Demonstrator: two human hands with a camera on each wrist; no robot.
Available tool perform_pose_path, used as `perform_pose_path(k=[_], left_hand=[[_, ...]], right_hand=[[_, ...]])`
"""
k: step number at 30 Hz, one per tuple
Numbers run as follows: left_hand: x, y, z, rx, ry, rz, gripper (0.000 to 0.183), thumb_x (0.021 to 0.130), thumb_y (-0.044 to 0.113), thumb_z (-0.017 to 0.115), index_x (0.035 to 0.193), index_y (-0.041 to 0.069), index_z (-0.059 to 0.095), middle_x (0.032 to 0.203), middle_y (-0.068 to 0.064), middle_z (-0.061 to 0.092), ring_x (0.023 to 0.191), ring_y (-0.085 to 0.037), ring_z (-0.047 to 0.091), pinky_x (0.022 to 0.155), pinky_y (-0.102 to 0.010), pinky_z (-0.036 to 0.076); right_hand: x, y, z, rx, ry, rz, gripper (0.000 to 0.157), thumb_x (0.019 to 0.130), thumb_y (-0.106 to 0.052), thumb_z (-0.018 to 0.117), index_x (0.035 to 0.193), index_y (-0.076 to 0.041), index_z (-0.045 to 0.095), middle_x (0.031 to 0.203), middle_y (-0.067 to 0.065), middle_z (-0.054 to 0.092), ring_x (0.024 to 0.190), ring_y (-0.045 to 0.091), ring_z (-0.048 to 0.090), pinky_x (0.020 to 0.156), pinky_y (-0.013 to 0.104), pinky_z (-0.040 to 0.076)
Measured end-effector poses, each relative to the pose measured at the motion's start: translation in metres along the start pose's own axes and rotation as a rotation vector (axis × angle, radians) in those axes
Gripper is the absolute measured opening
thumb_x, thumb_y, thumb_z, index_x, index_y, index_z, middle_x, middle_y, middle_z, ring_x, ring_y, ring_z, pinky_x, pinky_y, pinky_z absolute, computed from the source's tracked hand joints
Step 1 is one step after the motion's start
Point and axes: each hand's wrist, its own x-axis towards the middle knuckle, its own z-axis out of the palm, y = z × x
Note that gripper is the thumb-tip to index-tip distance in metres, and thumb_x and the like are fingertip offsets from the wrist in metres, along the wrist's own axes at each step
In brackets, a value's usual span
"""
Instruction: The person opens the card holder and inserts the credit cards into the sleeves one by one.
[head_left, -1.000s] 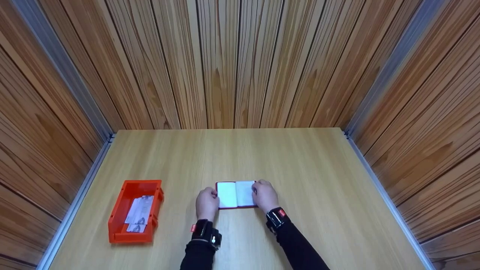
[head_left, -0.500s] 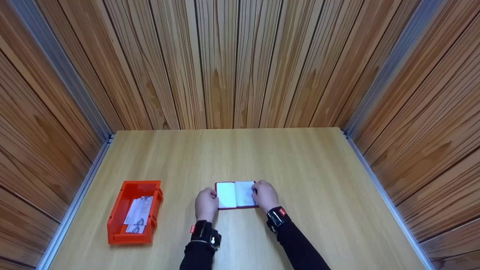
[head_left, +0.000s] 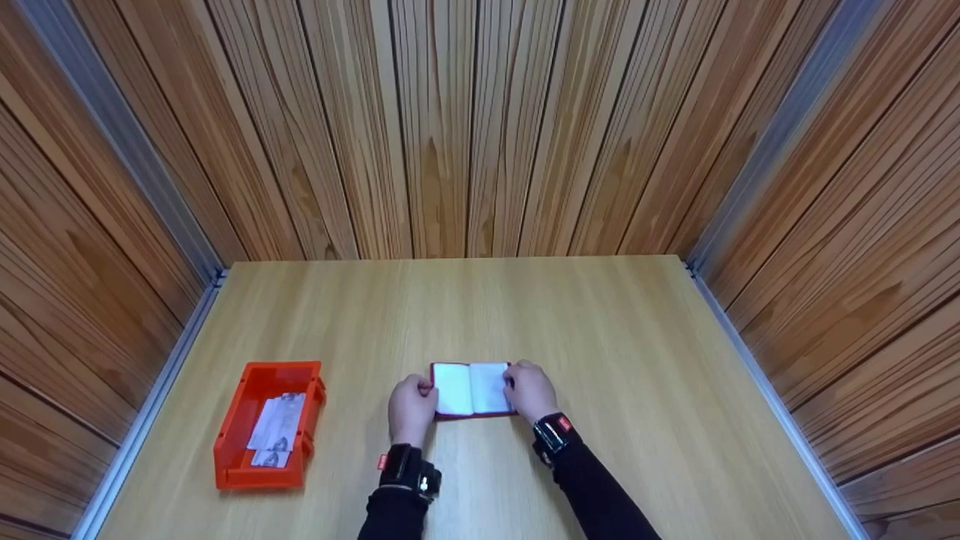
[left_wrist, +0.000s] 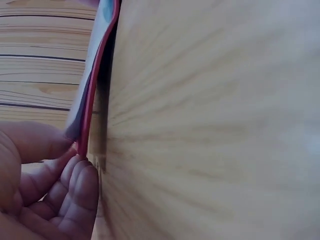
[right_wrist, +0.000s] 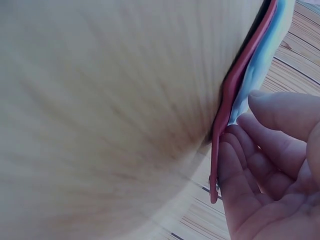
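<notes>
A small red-covered booklet (head_left: 453,389) lies spread open on the table in the head view, its whitish pages facing up. My left hand (head_left: 411,409) pinches its left edge; the left wrist view shows the thumb (left_wrist: 42,141) on the page side and curled fingers against the red cover (left_wrist: 89,107). At the opposite edge, my right hand (head_left: 531,393) holds the booklet with bent fingers. In the right wrist view, its thumb (right_wrist: 280,111) is by the pages (right_wrist: 262,55), and the fingers lie along a red flap (right_wrist: 214,170) with a small metal piece.
An orange bin (head_left: 229,442) stands on the table (head_left: 465,315) to the left, holding several pale printed paper slips (head_left: 277,424). Wood-plank walls (head_left: 442,127) enclose the back and both sides, with metal rails (head_left: 772,405) along the table's side edges.
My left hand and wrist have shifted very slightly left. The right hand stays in place, and the booklet lies almost exactly as before.
</notes>
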Motion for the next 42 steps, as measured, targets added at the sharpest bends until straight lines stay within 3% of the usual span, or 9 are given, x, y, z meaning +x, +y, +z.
perform_pose_path(k=[6,11,15,21,26,32,42], left_hand=[[0.004,0.003,-0.01,-0.026,0.064,0.035,0.005,0.085,0.006,0.071,0.086,0.003,0.068,0.08,-0.006,0.064,0.077,-0.024,0.061,0.074,-0.041,0.049],[0.006,0.006,-0.024,-0.03,0.078,0.018,0.005,0.086,0.005,0.069,0.089,0.001,0.068,0.084,-0.009,0.064,0.08,-0.026,0.061,0.076,-0.042,0.05],[0.007,0.011,-0.04,-0.027,0.093,0.006,0.007,0.088,0.006,0.067,0.093,0.001,0.069,0.087,-0.011,0.065,0.082,-0.027,0.062,0.078,-0.043,0.05],[0.007,0.016,-0.071,-0.016,0.118,0.044,0.012,0.09,0.008,0.065,0.097,-0.001,0.069,0.09,-0.013,0.067,0.084,-0.029,0.062,0.079,-0.045,0.05],[0.008,0.017,-0.099,0.003,0.106,0.085,0.016,0.092,0.01,0.065,0.101,-0.001,0.07,0.094,-0.015,0.067,0.086,-0.03,0.063,0.08,-0.045,0.051],[0.014,0.011,-0.13,0.038,0.041,0.057,0.02,0.093,0.008,0.061,0.109,-0.003,0.067,0.102,-0.019,0.067,0.09,-0.031,0.062,0.083,-0.046,0.051],[0.028,-0.005,-0.166,0.142,0.052,0.089,0.021,0.091,0.009,0.061,0.103,-0.007,0.068,0.095,-0.022,0.069,0.088,-0.036,0.064,0.083,-0.05,0.05]], right_hand=[[0.0,0.001,0.0,-0.012,0.003,-0.011,0.011,0.079,-0.003,0.075,0.09,-0.002,0.073,0.086,0.008,0.062,0.08,0.027,0.061,0.073,0.041,0.051],[-0.001,0.001,-0.001,-0.028,0.005,-0.021,0.012,0.078,-0.004,0.077,0.09,-0.002,0.072,0.087,0.009,0.063,0.08,0.029,0.062,0.074,0.041,0.051],[-0.001,0.0,-0.001,-0.03,0.006,-0.018,0.014,0.078,-0.004,0.078,0.09,-0.001,0.072,0.089,0.01,0.063,0.082,0.03,0.062,0.074,0.042,0.052],[0.0,0.0,0.0,-0.027,0.0,-0.003,0.014,0.078,-0.005,0.078,0.091,-0.002,0.072,0.089,0.009,0.063,0.083,0.03,0.062,0.076,0.042,0.052],[0.0,-0.001,0.0,-0.027,-0.002,0.001,0.013,0.079,-0.004,0.077,0.091,-0.001,0.072,0.089,0.01,0.063,0.083,0.03,0.062,0.076,0.042,0.052],[0.001,-0.002,0.0,-0.018,-0.009,0.009,0.014,0.08,-0.005,0.077,0.093,-0.001,0.073,0.09,0.01,0.064,0.083,0.029,0.062,0.076,0.042,0.052],[0.0,0.001,0.001,-0.013,0.026,-0.022,0.013,0.077,-0.003,0.079,0.088,-0.002,0.072,0.088,0.009,0.063,0.082,0.029,0.062,0.077,0.042,0.052]])
